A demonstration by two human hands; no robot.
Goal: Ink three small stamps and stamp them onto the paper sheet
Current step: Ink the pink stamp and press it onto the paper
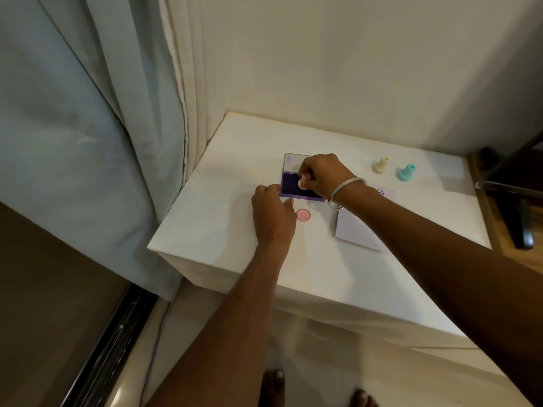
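Observation:
A purple ink pad (pixel 291 186) lies open on the white table (pixel 223 230), its clear lid (pixel 293 161) folded back. My right hand (pixel 323 174) grips a small pink stamp (pixel 302 182) and presses it down on the dark pad. My left hand (pixel 273 215) rests on the table with fingertips against the pad's left edge, steadying it. A pink round cap (pixel 303 214) lies just right of my left hand. A cream stamp (pixel 381 165) and a teal stamp (pixel 406 172) stand upright at the back right. The pale paper sheet (pixel 355 230) lies under my right forearm, partly hidden.
A wall runs behind the table and curtains (pixel 102 127) hang at its left. A dark chair base (pixel 517 201) stands on the wooden floor at the right. My bare feet (pixel 276 386) show below the table's front edge.

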